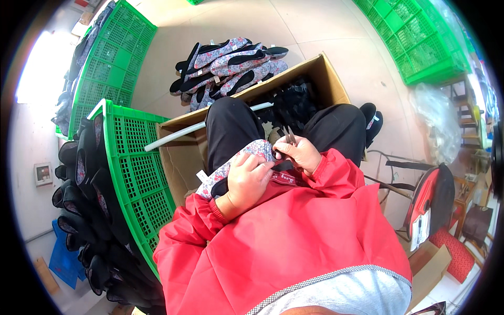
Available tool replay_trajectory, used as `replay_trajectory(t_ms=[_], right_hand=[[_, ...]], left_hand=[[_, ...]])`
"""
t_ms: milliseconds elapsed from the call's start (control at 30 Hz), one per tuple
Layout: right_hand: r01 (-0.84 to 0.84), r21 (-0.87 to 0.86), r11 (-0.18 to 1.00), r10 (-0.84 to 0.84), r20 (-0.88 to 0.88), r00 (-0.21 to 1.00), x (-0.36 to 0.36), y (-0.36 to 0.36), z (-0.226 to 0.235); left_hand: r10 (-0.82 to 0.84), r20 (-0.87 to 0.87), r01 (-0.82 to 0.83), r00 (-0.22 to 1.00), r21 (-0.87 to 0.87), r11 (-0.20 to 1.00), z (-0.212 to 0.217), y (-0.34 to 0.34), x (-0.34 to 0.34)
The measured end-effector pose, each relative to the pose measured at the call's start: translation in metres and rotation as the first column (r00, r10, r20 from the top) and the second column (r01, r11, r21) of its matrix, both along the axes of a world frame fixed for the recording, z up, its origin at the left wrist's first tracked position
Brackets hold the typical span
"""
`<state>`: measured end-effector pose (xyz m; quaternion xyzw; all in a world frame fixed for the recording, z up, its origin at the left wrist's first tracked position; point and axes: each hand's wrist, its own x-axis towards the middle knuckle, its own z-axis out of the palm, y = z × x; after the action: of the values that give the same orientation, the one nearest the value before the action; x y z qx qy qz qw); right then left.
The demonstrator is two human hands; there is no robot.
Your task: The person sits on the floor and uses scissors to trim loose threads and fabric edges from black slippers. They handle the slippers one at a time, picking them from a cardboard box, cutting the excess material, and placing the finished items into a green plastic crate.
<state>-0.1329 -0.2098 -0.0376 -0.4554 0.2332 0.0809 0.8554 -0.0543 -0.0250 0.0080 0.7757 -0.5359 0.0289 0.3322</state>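
A floral fabric slipper (212,181) with a black lining and a small white tag lies over my lap, its toe pointing away to the right. My left hand (247,177) is closed around its side, with thumb and fingertips pinched near the toe end. Close beside that toe, my right hand (300,154) grips small thread snips (289,135), whose two dark metal prongs stick up past the fingers. The right fingertips meet the slipper's toe edge; what they pinch there is too small to make out.
Between my knees stands an open cardboard box (332,79) with black pieces (296,102) inside and a white rod (176,136) across it. Beyond lies a heap of floral slippers (239,62). A green crate (139,152) and black slippers (86,210) are at left; a stool (430,199) is at right.
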Motion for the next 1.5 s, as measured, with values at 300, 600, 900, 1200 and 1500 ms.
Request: replay_trajectory(t_ms=[300, 600, 900, 1200, 1500], right_hand=[[-0.227, -0.539, 0.811, 0.212, -0.091, 0.973, 0.008, 0.016, -0.01], [-0.084, -0.41, 0.908, 0.096, 0.009, 0.995, 0.004, 0.017, -0.017], [0.123, -0.237, 0.964, -0.074, 0.203, 0.976, -0.014, 0.015, -0.008], [0.171, -0.163, 0.972, -0.105, 0.348, 0.932, -0.011, 0.011, -0.003], [0.258, -0.125, 0.958, -0.236, 0.166, 0.958, -0.014, -0.014, 0.01]], left_hand=[[-0.103, 0.209, 0.105, 0.972, 0.003, 0.994, -0.007, 0.0, -0.005], [-0.096, 0.152, 0.098, 0.984, -0.003, 0.995, -0.01, 0.0, -0.004], [0.107, -0.148, -0.102, 0.983, 0.043, 0.994, 0.003, -0.009, 0.0], [0.033, -0.43, 0.105, 0.902, 0.293, 0.95, 0.008, -0.016, 0.036], [0.131, -0.631, 0.231, 0.764, 0.458, 0.858, 0.018, -0.028, 0.061]])
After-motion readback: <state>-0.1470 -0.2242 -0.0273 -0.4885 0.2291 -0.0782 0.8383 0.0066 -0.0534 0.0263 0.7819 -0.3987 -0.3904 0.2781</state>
